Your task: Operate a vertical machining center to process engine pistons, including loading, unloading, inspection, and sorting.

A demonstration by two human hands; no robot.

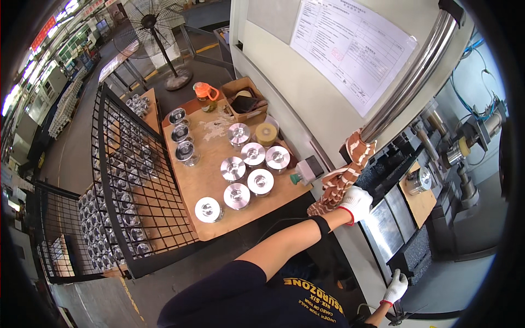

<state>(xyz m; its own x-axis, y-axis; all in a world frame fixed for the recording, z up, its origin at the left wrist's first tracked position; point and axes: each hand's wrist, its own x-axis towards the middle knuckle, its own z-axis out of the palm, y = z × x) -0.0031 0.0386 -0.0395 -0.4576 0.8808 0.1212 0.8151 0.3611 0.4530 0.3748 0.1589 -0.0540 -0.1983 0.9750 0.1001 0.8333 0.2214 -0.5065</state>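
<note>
L hand gripping rag

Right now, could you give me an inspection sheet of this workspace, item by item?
Surface: wooden table beside a machine, partly dusted white near its far end.
Job's things: round shiny metal parts standing on the table; one more metal part on a board inside the machine.
Clutter: orange jug, open cardboard box, yellow tape roll, striped rag hung on the machine's chrome handle.
Hands: both gloved; left hand at the rag's lower end, right hand on the machine's lower front edge.
Cables: blue cables inside the machine.
Surroundings: wire cage full of similar parts, standing fan, paper sheet on the machine.
</note>
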